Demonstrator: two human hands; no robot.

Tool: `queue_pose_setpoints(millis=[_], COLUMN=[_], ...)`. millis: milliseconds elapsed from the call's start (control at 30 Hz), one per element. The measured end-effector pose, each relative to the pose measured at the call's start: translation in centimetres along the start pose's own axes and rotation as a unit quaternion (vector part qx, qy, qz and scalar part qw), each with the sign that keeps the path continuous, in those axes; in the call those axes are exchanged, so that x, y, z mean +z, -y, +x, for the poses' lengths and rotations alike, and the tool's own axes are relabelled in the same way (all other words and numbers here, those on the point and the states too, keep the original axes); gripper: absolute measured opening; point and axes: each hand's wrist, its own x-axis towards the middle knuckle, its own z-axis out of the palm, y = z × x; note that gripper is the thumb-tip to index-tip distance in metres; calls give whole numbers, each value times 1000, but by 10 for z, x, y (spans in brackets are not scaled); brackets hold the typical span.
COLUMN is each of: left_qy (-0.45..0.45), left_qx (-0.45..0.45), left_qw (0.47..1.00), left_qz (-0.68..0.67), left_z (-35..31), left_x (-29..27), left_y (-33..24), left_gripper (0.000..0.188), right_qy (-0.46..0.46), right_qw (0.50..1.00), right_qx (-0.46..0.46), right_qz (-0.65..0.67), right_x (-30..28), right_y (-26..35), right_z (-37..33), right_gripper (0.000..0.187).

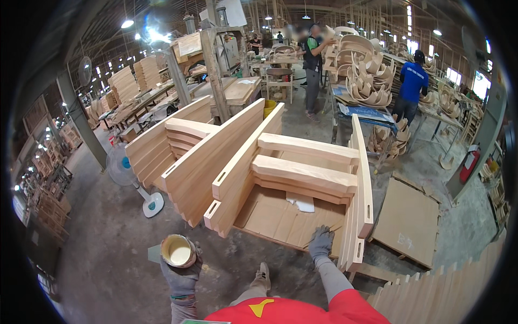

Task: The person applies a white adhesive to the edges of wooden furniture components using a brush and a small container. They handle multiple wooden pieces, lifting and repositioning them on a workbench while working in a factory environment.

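My left hand (183, 272), in a grey glove, is closed around a round can (178, 251) of cream-coloured liquid. A flat grey-green piece (155, 254) sticks out at the can's left side; I cannot tell whether it is held too. My right hand (322, 243), also gloved, reaches over the front edge of a cardboard sheet (278, 216) with its fingers stretched out. It is beside the right legs of a stack of pale wooden frames (305, 174). A white sheet (300, 202) lies on the cardboard under the crossbars.
Left of the frames stands a second frame stack (194, 167), with a white fan (152, 204) beside it. A cardboard-covered pallet (409, 218) lies at right, near a fire extinguisher (470, 163). Wooden slats (442, 294) fill the lower right. Two people work farther back near curved wooden parts (367, 75).
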Motion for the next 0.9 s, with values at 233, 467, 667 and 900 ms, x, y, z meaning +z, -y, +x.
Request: queue_pose_setpoints(millis=[233, 467, 667, 900], left_qy=[2, 11, -12, 13], left_qx=[18, 19, 18, 4], left_qw=[1000, 1000, 1000, 1000], left_qz=[-6, 6, 15, -11], left_z=[-3, 1, -1, -3], left_x=[3, -1, -6, 2], left_y=[-11, -11, -8, -6], left_gripper=[45, 45, 48, 39], right_qy=[5, 21, 39, 33], right_qw=[1000, 998, 997, 999], right_qx=[1, 1, 8, 0], right_qz=[23, 53, 73, -3], right_x=[6, -5, -18, -8], right_y=[-1, 7, 13, 2], right_z=[1, 5, 5, 9], right_gripper=[39, 37, 38, 41])
